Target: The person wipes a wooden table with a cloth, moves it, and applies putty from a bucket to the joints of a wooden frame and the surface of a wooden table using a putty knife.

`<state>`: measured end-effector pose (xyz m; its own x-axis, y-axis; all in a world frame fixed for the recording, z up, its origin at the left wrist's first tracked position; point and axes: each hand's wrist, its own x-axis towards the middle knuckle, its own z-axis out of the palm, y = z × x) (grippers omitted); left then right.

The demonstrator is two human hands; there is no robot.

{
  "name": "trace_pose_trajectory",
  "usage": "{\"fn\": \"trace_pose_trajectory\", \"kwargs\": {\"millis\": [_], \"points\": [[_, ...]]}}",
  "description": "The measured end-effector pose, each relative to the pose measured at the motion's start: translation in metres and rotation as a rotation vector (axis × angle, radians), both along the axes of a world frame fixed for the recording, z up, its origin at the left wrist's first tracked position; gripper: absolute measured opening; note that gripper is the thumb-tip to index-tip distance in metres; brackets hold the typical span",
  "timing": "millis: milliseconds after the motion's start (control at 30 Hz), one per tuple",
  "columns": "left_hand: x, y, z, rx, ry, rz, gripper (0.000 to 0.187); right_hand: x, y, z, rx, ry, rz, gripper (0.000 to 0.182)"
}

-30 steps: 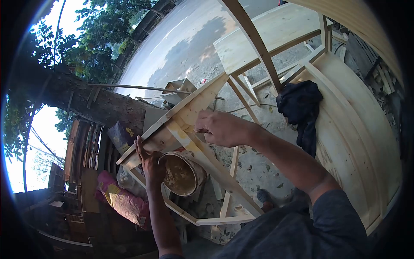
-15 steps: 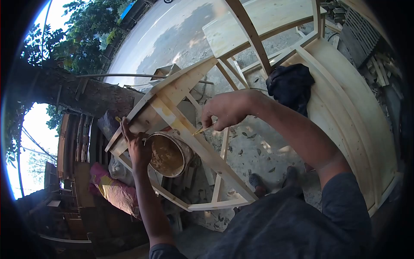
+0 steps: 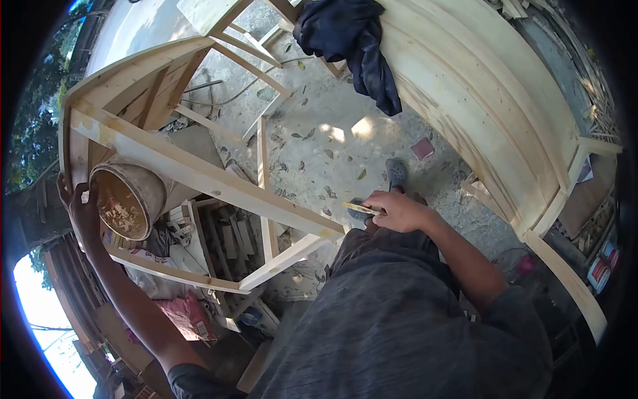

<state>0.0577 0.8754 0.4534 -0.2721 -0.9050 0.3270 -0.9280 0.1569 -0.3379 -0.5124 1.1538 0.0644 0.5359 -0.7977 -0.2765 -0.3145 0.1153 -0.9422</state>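
In my right hand point(image 3: 397, 211) is a small flat tool point(image 3: 362, 209) with a yellowish tip, held near my body beyond the near end of a wooden frame point(image 3: 206, 171). My left hand point(image 3: 81, 199) is at the frame's far left side, beside the rim of a bucket point(image 3: 124, 201); its fingers are bent, and what they grip is too small to make out. Brownish, lumpy stuff lies inside the bucket. Yellowish patches mark the frame's long beam near both ends.
A dark cloth point(image 3: 345, 43) hangs over a large pale wooden panel point(image 3: 465, 100) at the right. Wood scraps point(image 3: 232, 243) lie beneath the frame. A reddish square point(image 3: 422, 149) is on the concrete floor point(image 3: 319, 143). A pink bag point(image 3: 188, 315) sits at lower left.
My view has turned downward and to the right. My right hand has moved with the tool from the middle of the beam to beyond its near end, close to my body.
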Motion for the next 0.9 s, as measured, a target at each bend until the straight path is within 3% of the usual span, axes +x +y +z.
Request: {"fn": "trace_pose_trajectory", "kwargs": {"millis": [100, 200, 400, 500, 600, 633, 733, 833, 900], "points": [[0.039, -0.028, 0.009, 0.001, -0.059, -0.070, 0.030, 0.014, 0.029, 0.014, 0.137, -0.027, 0.001, 0.047], [0.054, -0.046, 0.015, 0.039, -0.024, -0.040, 0.030, 0.031, 0.053, -0.010, -0.048, 0.013, -0.031, 0.043], [0.088, -0.084, 0.025, 0.025, -0.088, -0.079, 0.030, 0.073, 0.063, -0.023, -0.147, -0.100, -0.208, 0.042], [0.094, -0.096, 0.026, 0.016, -0.116, -0.105, 0.034, 0.093, 0.080, -0.021, -0.141, -0.026, -0.128, 0.039], [0.091, -0.097, 0.026, -0.006, -0.108, -0.088, 0.035, 0.060, 0.069, -0.027, -0.149, 0.092, -0.014, 0.039], [0.089, -0.099, 0.026, -0.012, -0.120, -0.087, 0.035, 0.060, 0.064, -0.029, -0.188, 0.011, -0.127, 0.039], [0.088, -0.099, 0.020, -0.026, -0.129, -0.078, 0.035, 0.066, 0.038, -0.019, -0.327, -0.067, -0.149, 0.037], [0.096, -0.105, 0.025, -0.019, -0.125, -0.086, 0.034, 0.066, 0.030, -0.029, -0.326, 0.110, 0.124, 0.037], [0.096, -0.099, 0.025, -0.020, -0.105, -0.094, 0.034, 0.057, 0.022, -0.035, -0.378, 0.093, 0.076, 0.038]]}}
